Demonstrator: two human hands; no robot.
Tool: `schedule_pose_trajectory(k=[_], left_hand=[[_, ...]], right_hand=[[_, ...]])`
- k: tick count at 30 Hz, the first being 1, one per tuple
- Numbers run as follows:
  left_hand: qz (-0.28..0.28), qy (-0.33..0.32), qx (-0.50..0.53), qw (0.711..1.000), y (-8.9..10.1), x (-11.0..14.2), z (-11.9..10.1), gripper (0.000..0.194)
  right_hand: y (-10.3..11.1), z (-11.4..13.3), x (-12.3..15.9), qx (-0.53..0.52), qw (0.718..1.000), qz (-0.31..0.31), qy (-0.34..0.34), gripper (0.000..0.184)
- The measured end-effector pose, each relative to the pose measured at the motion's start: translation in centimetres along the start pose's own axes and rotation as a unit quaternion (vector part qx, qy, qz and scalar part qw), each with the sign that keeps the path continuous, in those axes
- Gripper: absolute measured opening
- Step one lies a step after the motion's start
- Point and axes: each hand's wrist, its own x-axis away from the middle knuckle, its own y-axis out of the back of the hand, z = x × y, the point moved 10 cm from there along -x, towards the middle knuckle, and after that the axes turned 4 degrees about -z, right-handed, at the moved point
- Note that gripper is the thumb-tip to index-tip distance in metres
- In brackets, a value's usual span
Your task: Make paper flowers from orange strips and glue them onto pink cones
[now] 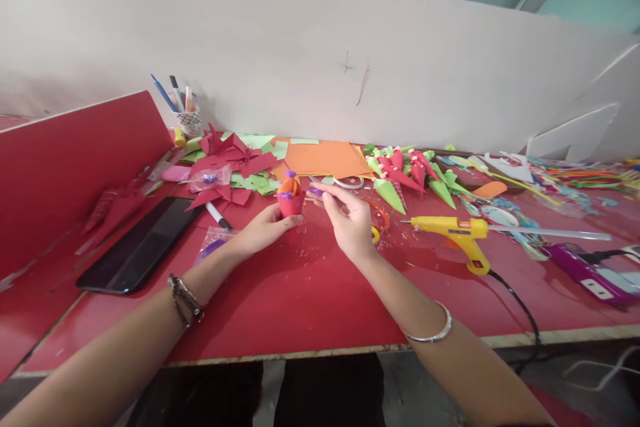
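My left hand [267, 230] is closed around a small red cone-like craft piece [291, 205], held upright above the red tabletop. Orange shows inside its top, and purple bits sit along its rim. To the right of it, my right hand [350, 217] pinches a small purple piece [315, 191] between thumb and fingers, close to the cone's upper edge. Whether the purple piece touches the cone I cannot tell. Below the left forearm, partly covered by it, lies a clear bag with purple contents [213, 245].
A yellow glue gun [453, 230] lies at right with its cord over the front edge, near a purple power strip [593, 273]. At left are a black phone [145, 243] and a pen cup [190, 123]. Finished-looking red and green cones [407, 170] and orange sheets [320, 159] line the back.
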Motion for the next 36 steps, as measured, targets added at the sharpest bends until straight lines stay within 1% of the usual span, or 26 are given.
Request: schedule_pose_trajectory(k=[4,7,9,15,19,23,26,29,33,36], left_hand=[[0.012,0.007,-0.026,1.000,-0.3,0.2,0.3,0.023],[0.027,-0.010,-0.044,0.999,-0.6,0.3,0.2,0.024],[0.034,-0.025,-0.054,0.998,-0.8,0.3,0.0,0.024],[0.028,-0.025,-0.062,0.997,-0.6,0.2,0.1,0.024],[0.021,-0.042,-0.051,0.998,-0.4,0.1,0.1,0.025],[0.027,-0.052,-0.044,0.997,-0.6,0.1,0.0,0.024],[0.028,-0.062,-0.047,0.997,-0.6,0.1,-0.1,0.023],[0.026,-0.070,-0.058,0.996,-0.5,0.1,-0.2,0.023],[0.008,-0.089,-0.080,0.993,-0.3,0.2,-0.4,0.022],[0.005,-0.103,-0.087,0.991,-0.3,0.2,-0.7,0.022]], right_hand=[[0.0,2.1,0.3,0.072,0.994,0.005,0.084,0.019],[-0.7,3.7,0.6,0.134,0.980,0.031,0.146,0.019],[-1.0,4.2,0.7,0.161,0.972,0.040,0.166,0.018],[-0.9,4.1,0.6,0.190,0.966,0.030,0.170,0.015],[-1.3,3.9,0.7,0.185,0.969,0.049,0.159,0.014],[-1.6,3.5,0.6,0.171,0.973,0.071,0.140,0.013],[-1.5,3.3,0.6,0.167,0.974,0.073,0.133,0.013],[-1.6,3.2,0.6,0.173,0.972,0.077,0.138,0.014],[-1.7,3.2,0.6,0.189,0.968,0.079,0.147,0.010],[-1.6,3.1,0.6,0.204,0.964,0.076,0.151,0.008]])
